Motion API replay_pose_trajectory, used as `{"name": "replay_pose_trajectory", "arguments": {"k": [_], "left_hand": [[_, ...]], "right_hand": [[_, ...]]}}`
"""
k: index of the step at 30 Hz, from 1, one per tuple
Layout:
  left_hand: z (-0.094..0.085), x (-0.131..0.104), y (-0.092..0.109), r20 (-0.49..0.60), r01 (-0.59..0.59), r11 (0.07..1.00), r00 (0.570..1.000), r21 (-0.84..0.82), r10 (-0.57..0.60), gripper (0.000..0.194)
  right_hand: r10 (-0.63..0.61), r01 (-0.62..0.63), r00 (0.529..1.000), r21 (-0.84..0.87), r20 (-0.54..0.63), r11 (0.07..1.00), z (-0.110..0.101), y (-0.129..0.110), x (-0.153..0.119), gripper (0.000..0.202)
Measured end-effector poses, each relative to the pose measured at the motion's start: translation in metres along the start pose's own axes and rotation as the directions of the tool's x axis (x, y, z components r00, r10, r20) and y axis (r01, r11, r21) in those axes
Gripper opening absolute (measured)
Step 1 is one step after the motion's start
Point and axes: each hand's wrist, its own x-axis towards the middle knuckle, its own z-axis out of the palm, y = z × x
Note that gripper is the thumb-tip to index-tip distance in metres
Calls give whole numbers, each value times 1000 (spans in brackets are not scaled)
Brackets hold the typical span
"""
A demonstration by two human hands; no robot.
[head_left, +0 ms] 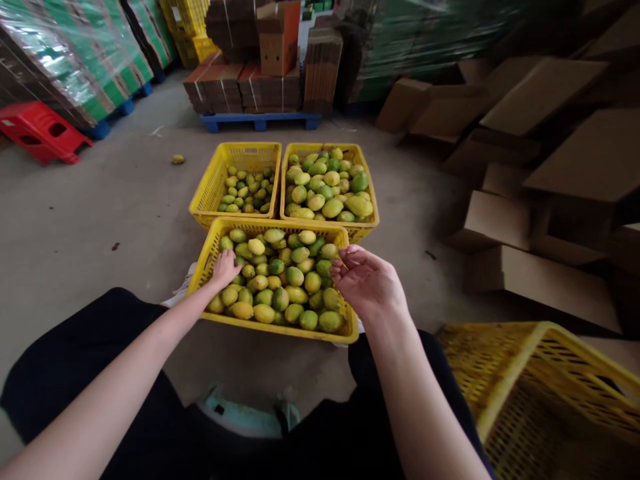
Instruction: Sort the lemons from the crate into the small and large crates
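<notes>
A yellow plastic crate full of yellow and green lemons stands between my knees. My left hand reaches over its left side, fingers curled down around a green lemon that is mostly hidden by the hand. Over the right rim is my right hand, palm turned up and fingers loosely bent, with nothing seen in it. Behind are two more yellow crates: the left one is partly filled with smaller lemons, while the right one is heaped with larger lemons.
An upright or tilted yellow crate is close by my right leg. Cardboard boxes lie piled on the right. Flattened cartons sit on a blue pallet behind. A red stool and a stray lemon are on the left.
</notes>
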Motion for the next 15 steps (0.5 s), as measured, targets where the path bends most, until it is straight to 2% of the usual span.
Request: {"name": "replay_pose_trajectory", "arguments": {"k": [3, 7, 11, 15], "left_hand": [[-8, 16, 8, 8, -57, 998, 998, 21, 57, 43], [-13, 41, 22, 93, -164, 985, 983, 56, 159, 55], [-8, 59, 35, 177, -201, 973, 968, 113, 180, 54], [1, 67, 41, 187, -191, 967, 969, 167, 159, 49]], "right_hand": [[12, -12, 1000, -8, -11, 1000, 2, 2, 0, 15], [29, -30, 998, -10, -59, 1000, 7, 3, -1, 16], [28, -28, 998, -8, -49, 1000, 8, 2, -3, 15], [19, -19, 999, -3, -41, 1000, 9, -1, -5, 14]]}}
